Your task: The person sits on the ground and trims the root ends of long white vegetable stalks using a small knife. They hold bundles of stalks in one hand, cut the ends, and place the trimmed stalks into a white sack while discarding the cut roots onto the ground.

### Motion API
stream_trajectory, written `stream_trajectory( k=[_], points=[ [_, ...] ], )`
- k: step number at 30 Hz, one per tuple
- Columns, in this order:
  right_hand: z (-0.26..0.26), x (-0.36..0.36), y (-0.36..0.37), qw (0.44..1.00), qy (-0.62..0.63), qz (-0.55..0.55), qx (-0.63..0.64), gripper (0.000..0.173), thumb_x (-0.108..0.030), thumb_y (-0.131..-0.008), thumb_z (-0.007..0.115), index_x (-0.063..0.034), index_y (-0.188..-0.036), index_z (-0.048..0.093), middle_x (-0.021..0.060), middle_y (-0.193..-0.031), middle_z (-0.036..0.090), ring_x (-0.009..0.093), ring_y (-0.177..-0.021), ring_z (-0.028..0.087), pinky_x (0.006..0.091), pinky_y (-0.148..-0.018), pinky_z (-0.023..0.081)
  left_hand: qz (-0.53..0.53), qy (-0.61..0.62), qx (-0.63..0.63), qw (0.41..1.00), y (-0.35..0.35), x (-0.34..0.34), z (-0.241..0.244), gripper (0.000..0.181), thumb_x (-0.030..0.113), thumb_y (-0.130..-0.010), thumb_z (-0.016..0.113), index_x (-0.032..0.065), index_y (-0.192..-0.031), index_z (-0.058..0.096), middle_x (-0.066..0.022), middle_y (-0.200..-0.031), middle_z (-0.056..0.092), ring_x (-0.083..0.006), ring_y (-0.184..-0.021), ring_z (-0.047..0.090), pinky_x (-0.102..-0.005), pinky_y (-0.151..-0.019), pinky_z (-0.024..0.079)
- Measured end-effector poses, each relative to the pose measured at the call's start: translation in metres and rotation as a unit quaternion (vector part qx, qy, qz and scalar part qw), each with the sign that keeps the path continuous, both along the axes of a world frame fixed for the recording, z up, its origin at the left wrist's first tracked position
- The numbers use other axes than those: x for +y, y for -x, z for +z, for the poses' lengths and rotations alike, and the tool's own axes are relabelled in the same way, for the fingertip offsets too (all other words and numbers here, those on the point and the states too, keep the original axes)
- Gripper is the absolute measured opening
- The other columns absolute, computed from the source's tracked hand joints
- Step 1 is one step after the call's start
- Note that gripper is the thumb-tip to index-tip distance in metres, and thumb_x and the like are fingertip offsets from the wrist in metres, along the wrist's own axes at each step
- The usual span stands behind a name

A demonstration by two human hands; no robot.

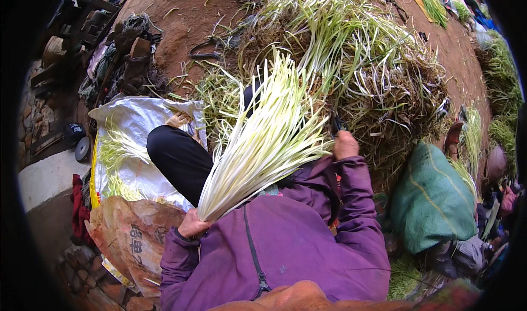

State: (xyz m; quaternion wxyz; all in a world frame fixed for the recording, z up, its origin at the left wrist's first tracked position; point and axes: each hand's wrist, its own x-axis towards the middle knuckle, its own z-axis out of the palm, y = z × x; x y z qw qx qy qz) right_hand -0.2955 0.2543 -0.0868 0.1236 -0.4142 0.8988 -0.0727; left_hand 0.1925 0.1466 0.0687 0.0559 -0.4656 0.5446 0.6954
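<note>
My left hand (194,225) grips a thick bundle of pale blanched chives (257,146) by its white base ends, low at my left side. The yellow-green tips fan out up and to the right across my lap. On the other side, my right hand (346,145) is closed around a dark tool with loop handles (338,125), which looks like scissors; its blades are hidden. That hand is just beyond the right edge of the bundle. Behind the bundle rises a large heap of uncleaned chives (383,72), with brown roots and dry leaves tangled in.
Left of my knee (177,158), a white plastic sack (136,117) lies spread with loose chives (123,146) on it. A stained brown sheet (131,228) bearing writing overlaps it. At right stands a full green woven sack (432,200). Bare earth (185,35) stretches beyond.
</note>
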Motion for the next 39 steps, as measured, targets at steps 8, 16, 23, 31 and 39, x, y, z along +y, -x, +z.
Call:
stream_trajectory(
  k=[8,16,23,31,39],
  points=[
    [0.092,-0.043,-0.015,0.907,0.327,0.235,-0.122,0.021,0.000,-0.075,0.067,-0.0004,-0.096,0.066,0.0138,-0.095,0.065,0.030,-0.086,0.063,0.0361,-0.077,0.052,0.073,-0.111,0.003,0.991,0.012,-0.013,0.018,0.041,-0.004,-0.070,0.074,-0.0047,-0.110,0.064,-0.0059,-0.103,0.067,-0.0132,-0.089,0.061,-0.0282,-0.076,0.049],
    [0.143,-0.068,-0.070,0.812,0.489,0.285,-0.141,0.029,0.001,-0.074,0.070,-0.0005,-0.103,0.066,0.0115,-0.098,0.065,0.023,-0.075,0.065,0.0320,-0.060,0.054,0.064,-0.088,0.008,0.994,0.011,-0.007,0.020,0.039,-0.002,-0.074,0.072,-0.0043,-0.112,0.062,-0.0042,-0.096,0.066,-0.0126,-0.080,0.060,-0.0273,-0.069,0.049],
    [0.141,-0.078,-0.082,0.803,0.388,0.449,-0.056,0.033,-0.010,-0.075,0.059,-0.0003,-0.106,0.059,0.0096,-0.098,0.059,0.021,-0.078,0.057,0.0305,-0.067,0.047,0.021,-0.014,0.044,0.999,0.005,-0.002,0.010,0.039,0.002,-0.077,0.071,-0.0018,-0.114,0.062,-0.0028,-0.101,0.065,-0.0102,-0.088,0.058,-0.0263,-0.075,0.048],
    [0.151,-0.063,-0.094,0.818,0.275,0.504,-0.042,0.029,-0.015,-0.079,0.058,-0.0066,-0.106,0.061,0.0030,-0.072,0.051,0.016,-0.057,0.053,0.0294,-0.049,0.042,0.019,0.034,0.072,0.997,0.014,0.016,0.008,0.036,0.005,-0.083,0.065,-0.0032,-0.118,0.059,-0.0070,-0.108,0.067,-0.0123,-0.098,0.059,-0.0273,-0.085,0.046],
    [0.169,-0.057,-0.140,0.778,0.234,0.563,-0.151,0.023,-0.013,-0.077,0.057,-0.0014,-0.097,0.058,0.0042,-0.069,0.050,0.017,-0.058,0.056,0.0315,-0.047,0.046,-0.010,0.103,0.032,0.994,0.029,0.025,0.021,0.037,-0.001,-0.086,0.061,-0.0046,-0.122,0.057,-0.0075,-0.118,0.063,-0.0136,-0.109,0.056,-0.0284,-0.095,0.042]
  ],
)
